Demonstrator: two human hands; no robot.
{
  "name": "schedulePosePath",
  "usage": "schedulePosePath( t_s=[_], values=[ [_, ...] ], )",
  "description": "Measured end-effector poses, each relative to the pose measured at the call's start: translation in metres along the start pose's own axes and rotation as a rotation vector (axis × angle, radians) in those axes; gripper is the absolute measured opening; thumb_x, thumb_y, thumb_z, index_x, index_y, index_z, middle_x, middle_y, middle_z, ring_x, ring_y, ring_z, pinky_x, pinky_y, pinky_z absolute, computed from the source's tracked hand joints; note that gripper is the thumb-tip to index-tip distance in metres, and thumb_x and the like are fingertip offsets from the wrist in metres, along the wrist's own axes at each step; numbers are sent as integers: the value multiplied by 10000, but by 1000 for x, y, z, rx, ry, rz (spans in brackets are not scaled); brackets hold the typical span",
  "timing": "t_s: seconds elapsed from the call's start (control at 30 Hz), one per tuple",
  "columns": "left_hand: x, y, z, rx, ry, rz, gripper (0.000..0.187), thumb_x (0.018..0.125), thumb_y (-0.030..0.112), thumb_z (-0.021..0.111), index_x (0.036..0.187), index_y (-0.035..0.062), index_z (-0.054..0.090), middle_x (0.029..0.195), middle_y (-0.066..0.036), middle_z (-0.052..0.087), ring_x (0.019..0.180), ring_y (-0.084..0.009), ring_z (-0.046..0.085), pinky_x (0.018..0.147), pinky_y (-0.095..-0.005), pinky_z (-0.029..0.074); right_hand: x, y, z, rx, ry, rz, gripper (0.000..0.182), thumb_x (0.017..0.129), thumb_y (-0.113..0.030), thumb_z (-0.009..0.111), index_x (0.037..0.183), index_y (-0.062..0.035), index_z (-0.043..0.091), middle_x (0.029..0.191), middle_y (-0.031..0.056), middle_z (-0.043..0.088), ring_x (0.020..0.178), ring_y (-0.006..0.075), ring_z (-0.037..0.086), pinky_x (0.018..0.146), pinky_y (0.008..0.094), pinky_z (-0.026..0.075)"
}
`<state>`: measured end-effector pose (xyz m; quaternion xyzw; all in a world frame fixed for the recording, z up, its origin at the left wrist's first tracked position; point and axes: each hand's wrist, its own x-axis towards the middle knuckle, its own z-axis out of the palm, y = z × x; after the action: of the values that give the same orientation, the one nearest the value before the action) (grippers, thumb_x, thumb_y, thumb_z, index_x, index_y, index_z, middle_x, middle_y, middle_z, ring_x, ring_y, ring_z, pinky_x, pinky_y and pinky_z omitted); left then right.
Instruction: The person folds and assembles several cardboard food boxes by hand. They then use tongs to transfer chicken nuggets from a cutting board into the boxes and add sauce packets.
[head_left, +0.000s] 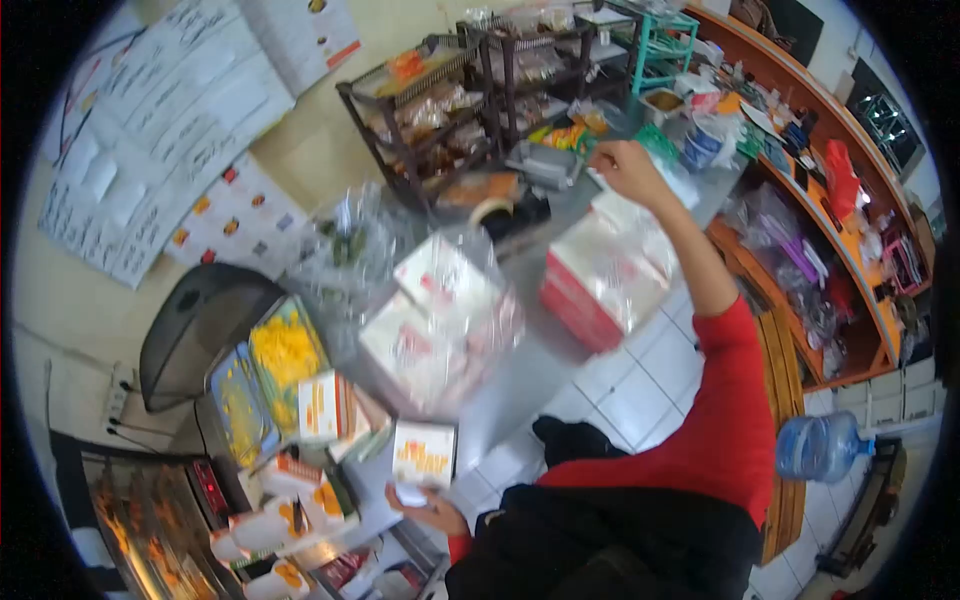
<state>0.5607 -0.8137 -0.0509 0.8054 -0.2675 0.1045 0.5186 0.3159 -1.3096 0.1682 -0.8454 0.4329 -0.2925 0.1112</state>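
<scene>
My left hand (436,512) is at the counter's near edge, its fingers curled around a small white piece that looks like paper (408,494). Just beyond it stands a small white carton with orange print (424,455). Stretched far out, my right hand (628,172) is closed at the top of a clear plastic bag (628,262) holding white and red boxes; its fingertips are blurred. To the left of that bag, a second clear bag of white boxes (440,320) rests on the steel counter (505,405).
Trays of yellow food (285,352) and more cartons (326,408) crowd the left side. Dark racks of packaged food (425,115) line the back. An orange shelf unit (870,270) and a water jug (820,447) are on the right.
</scene>
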Motion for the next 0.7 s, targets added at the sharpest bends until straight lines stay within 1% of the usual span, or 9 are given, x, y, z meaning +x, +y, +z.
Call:
schedulePosePath(
  t_s=[0.03,0.07,0.1,0.17,0.23,0.33,0.43,0.57,0.7],
  values=[
    [-2,-4,12,58,83,-53,542,919,273,490,1312,-54,310,1318,-222,350,1214,-336,369,1036,-428,265,41,60,12,-355,-132,43,151,723,-92,552,779,-5,663,802,209,648,742,358,644,662,426,498],
    [-5,-16,23,-142,128,-248,566,930,322,468,1313,-61,304,1319,-226,350,1217,-335,368,1041,-429,260,72,122,36,-434,-265,124,150,717,-126,583,755,-13,674,846,212,651,777,388,632,707,459,497],
    [-8,-30,35,-348,214,-433,595,941,371,445,1313,-69,298,1320,-229,350,1220,-335,366,1047,-429,255,100,180,63,-516,-432,67,147,716,-114,590,777,-11,675,850,205,655,789,388,631,729,451,500],
    [-5,-38,57,-272,241,-479,596,942,373,443,1315,-68,296,1321,-229,349,1220,-335,366,1048,-429,255,133,284,122,-591,-603,-18,207,701,-71,598,886,-14,671,920,187,652,861,379,622,780,424,504],
    [3,-37,76,4,189,-371,597,943,374,440,1316,-67,294,1322,-229,348,1221,-334,366,1048,-429,255,147,292,145,-542,-419,-2,181,712,-64,579,865,-3,656,930,217,648,882,350,635,773,418,509],
    [9,-36,95,166,180,-318,598,944,377,437,1319,-66,290,1324,-228,346,1221,-334,366,1048,-429,255,168,291,183,-494,-559,-125,340,688,-89,598,1026,-57,626,983,194,626,909,346,616,763,417,508],
    [12,-35,100,232,182,-319,598,946,379,433,1321,-64,287,1325,-228,345,1222,-333,366,1049,-429,255,172,301,220,-380,-502,-23,302,743,-133,562,1031,-59,619,1001,170,630,934,326,608,799,401,493],
    [13,-35,98,280,181,-315,600,948,382,429,1324,-62,283,1327,-228,343,1223,-332,366,1050,-429,255,168,292,234,-254,-207,-23,265,830,-214,495,1023,-86,623,1073,119,621,1013,270,576,874,373,449],
    [12,-35,93,295,181,-312,601,950,385,424,1327,-60,279,1328,-227,341,1224,-331,366,1050,-429,254,156,297,219,-260,-74,-213,258,824,-237,503,999,-93,625,992,132,636,925,285,604,803,393,471]
  ],
)
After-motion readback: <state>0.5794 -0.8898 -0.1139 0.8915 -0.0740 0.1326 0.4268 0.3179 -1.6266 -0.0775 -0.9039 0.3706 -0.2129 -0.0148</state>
